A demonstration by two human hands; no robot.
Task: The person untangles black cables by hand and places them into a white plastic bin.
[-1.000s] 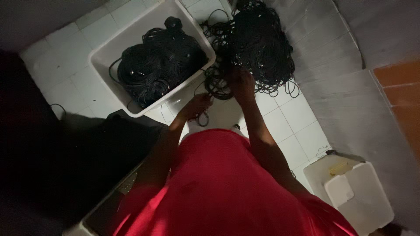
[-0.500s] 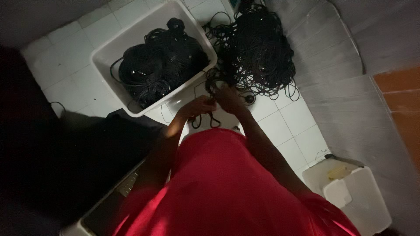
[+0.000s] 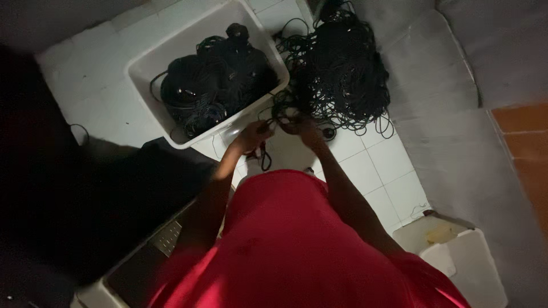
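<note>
A big tangled heap of thin black cable (image 3: 342, 71) lies on the white tiled floor. To its left stands a white plastic tub (image 3: 149, 60) holding coiled black cables (image 3: 214, 85). My left hand (image 3: 254, 135) and my right hand (image 3: 302, 128) meet at the near edge of the heap, both closed on a strand of black cable. A loop of that cable (image 3: 264, 158) hangs below my left hand. My red shirt fills the lower middle of the view.
A white lidded container (image 3: 456, 256) sits on the floor at lower right. A grey concrete strip (image 3: 456, 142) runs along the right, with orange tiles (image 3: 525, 131) beyond. A dark shadowed area covers the left; a grated box (image 3: 165, 236) lies at lower left.
My right hand has pulled back from the cable heap toward my left hand. Both hands now work together on a strand at the heap's near edge.
</note>
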